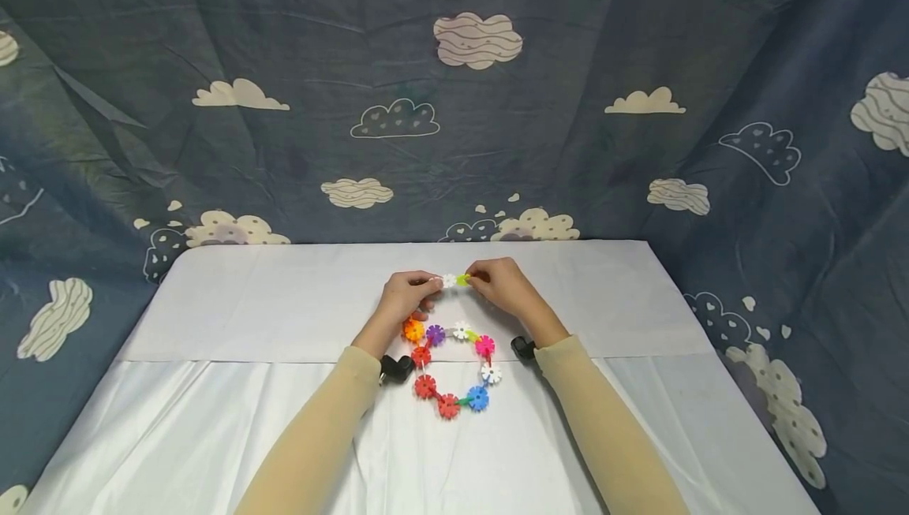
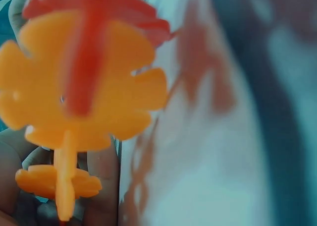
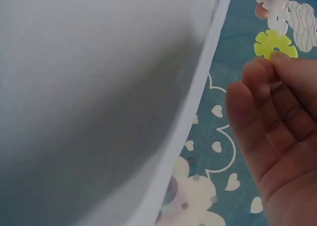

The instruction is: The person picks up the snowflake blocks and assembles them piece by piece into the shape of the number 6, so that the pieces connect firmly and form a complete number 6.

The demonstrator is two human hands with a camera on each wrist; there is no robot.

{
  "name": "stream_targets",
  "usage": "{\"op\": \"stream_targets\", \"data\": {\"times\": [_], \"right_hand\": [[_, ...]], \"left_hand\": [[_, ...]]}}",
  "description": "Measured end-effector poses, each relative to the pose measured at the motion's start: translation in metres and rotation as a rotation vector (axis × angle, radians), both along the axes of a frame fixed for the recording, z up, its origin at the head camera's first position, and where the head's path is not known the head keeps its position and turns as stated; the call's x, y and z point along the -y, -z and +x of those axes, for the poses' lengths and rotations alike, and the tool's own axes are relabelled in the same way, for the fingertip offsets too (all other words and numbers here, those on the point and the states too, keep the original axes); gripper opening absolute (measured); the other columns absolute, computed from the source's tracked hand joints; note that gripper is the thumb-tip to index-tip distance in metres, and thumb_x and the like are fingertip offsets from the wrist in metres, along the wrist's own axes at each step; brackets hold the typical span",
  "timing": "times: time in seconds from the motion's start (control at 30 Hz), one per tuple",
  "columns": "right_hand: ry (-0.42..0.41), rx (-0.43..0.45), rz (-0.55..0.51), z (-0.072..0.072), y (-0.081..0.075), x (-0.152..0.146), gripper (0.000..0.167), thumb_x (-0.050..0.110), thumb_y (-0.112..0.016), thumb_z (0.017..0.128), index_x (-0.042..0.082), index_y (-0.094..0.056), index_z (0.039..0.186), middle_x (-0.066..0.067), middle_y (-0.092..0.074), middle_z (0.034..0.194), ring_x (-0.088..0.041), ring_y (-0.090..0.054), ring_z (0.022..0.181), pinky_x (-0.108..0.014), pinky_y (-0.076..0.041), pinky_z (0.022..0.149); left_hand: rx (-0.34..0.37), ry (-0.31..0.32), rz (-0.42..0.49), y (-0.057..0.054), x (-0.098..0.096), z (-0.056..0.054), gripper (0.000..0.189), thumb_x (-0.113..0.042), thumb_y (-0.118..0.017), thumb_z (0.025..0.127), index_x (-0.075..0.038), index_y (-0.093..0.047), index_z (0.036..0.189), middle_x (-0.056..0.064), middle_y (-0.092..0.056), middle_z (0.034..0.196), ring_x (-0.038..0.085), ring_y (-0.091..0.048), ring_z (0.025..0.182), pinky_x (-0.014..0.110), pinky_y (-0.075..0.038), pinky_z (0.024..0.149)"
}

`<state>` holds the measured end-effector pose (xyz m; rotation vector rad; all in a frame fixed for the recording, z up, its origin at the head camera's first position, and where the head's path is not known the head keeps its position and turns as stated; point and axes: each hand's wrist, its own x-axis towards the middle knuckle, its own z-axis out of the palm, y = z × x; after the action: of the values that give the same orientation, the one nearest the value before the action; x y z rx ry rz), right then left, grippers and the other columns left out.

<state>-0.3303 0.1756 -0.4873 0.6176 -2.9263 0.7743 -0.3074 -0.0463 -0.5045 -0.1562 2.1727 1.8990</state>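
My left hand (image 1: 407,294) pinches a white flower-shaped plastic disc (image 1: 449,281) between thumb and fingers, above the far part of the table. Joined edge-on to it is a yellow-green disc (image 3: 273,44), whose near rim my right hand (image 3: 282,122) pinches between thumb and index finger. Orange discs (image 2: 84,77) and a red disc (image 2: 143,18) show large in the left wrist view, close by the left fingers. Below the hands, a ring of linked discs includes purple (image 1: 435,334), pink (image 1: 485,345), blue (image 1: 478,397) and red (image 1: 447,406) ones.
A white cloth (image 1: 284,302) covers the table, with a fold line across it. Behind and at both sides hangs a dark blue curtain (image 1: 398,42) with cloud prints. Black wrist cameras (image 1: 523,348) sit on both wrists, close to the ring.
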Motion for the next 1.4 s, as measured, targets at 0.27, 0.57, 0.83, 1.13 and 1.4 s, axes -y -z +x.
{"op": "stream_targets", "data": {"times": [0.27,0.57,0.83,1.13,1.4], "right_hand": [[-0.049,-0.089,0.072,0.003,-0.005,0.000,0.011,0.017,-0.076,0.099,0.010,-0.082,0.105,-0.004,-0.081,0.096,-0.015,-0.069,0.082,-0.038,-0.060,0.081],[-0.050,-0.038,0.032,0.004,-0.002,-0.004,0.012,0.016,-0.073,0.100,0.008,-0.080,0.106,-0.005,-0.078,0.094,-0.015,-0.063,0.079,-0.034,-0.056,0.077],[-0.069,-0.057,0.026,0.005,-0.002,-0.001,0.011,0.017,-0.074,0.100,0.009,-0.081,0.105,-0.005,-0.079,0.094,-0.013,-0.065,0.078,-0.034,-0.057,0.076],[-0.089,-0.102,0.043,0.006,-0.004,0.006,0.009,0.016,-0.075,0.100,0.010,-0.082,0.103,-0.005,-0.081,0.094,-0.015,-0.070,0.081,-0.037,-0.060,0.079],[-0.052,-0.041,0.029,0.003,0.003,0.002,0.010,0.018,-0.075,0.100,0.011,-0.081,0.104,-0.004,-0.079,0.093,-0.013,-0.068,0.080,-0.033,-0.058,0.077]], "left_hand": [[0.003,0.004,-0.018,-0.002,0.000,0.000,0.021,-0.025,-0.081,0.096,-0.011,-0.081,0.112,0.010,-0.078,0.096,0.010,-0.060,0.063,0.022,-0.055,0.049],[0.023,0.012,-0.029,-0.001,-0.001,0.002,0.021,-0.026,-0.080,0.097,-0.013,-0.082,0.113,0.007,-0.078,0.096,0.009,-0.060,0.065,0.022,-0.057,0.053],[0.009,0.015,-0.037,-0.004,-0.001,0.003,0.022,-0.027,-0.080,0.098,-0.012,-0.081,0.113,0.004,-0.075,0.091,0.010,-0.059,0.065,0.022,-0.057,0.053],[-0.011,-0.017,-0.029,-0.002,-0.002,0.002,0.018,-0.023,-0.079,0.098,-0.009,-0.082,0.109,0.001,-0.076,0.084,0.009,-0.064,0.069,0.021,-0.059,0.058],[-0.103,0.056,-0.201,-0.005,-0.001,0.001,0.028,-0.030,-0.076,0.100,-0.014,-0.079,0.122,0.008,-0.078,0.106,0.018,-0.070,0.085,0.029,-0.063,0.069]]}}
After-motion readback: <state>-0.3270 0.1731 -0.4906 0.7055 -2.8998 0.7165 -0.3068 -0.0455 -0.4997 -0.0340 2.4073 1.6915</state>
